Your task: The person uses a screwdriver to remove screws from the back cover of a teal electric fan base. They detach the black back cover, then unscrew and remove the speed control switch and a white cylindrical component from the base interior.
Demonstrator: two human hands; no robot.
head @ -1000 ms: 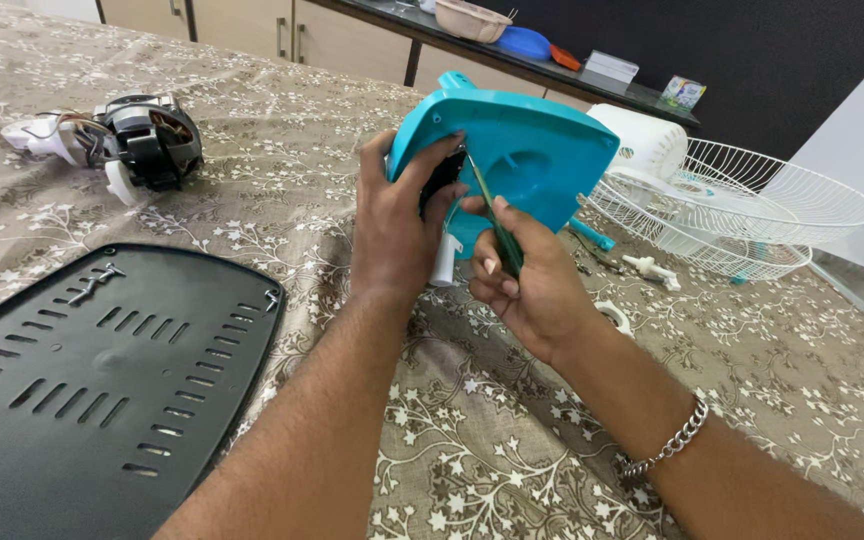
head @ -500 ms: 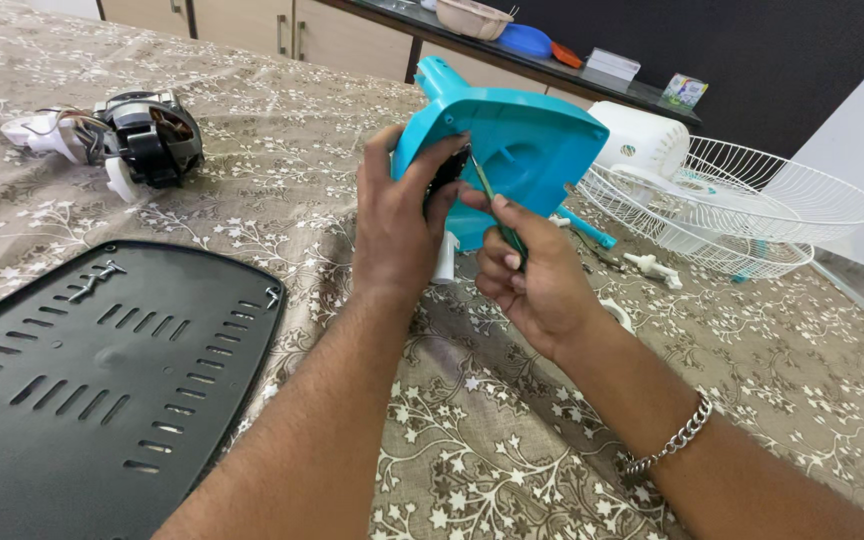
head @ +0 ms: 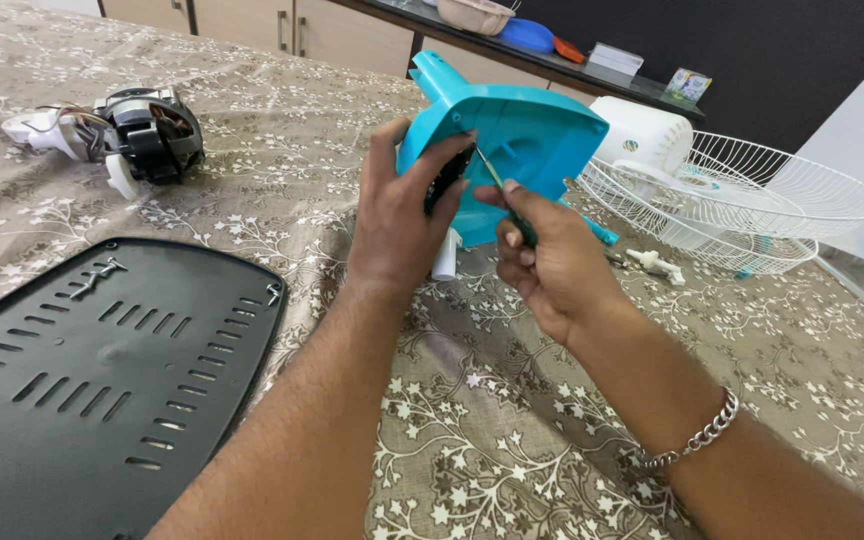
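Note:
My left hand (head: 397, 215) grips the near edge of a teal plastic fan housing (head: 527, 140), held tilted above the table, with my fingers over a black part set in it. My right hand (head: 552, 262) holds a green-handled screwdriver (head: 512, 205), its thin shaft angled up-left with the tip against the housing beside my left fingers. A white tube (head: 446, 258) sticks down from under the housing. A silver chain bracelet is on my right wrist.
A black slotted plastic panel (head: 92, 370) lies at the near left, with a screw on it. A fan motor with wires (head: 142, 135) sits far left. A white wire fan guard (head: 742, 210) and white casing (head: 642, 135) lie at the right. Small parts lie below them.
The teal housing has tilted and shifted slightly up and right. My right hand has moved right and up with the screwdriver, its tip staying at the housing.

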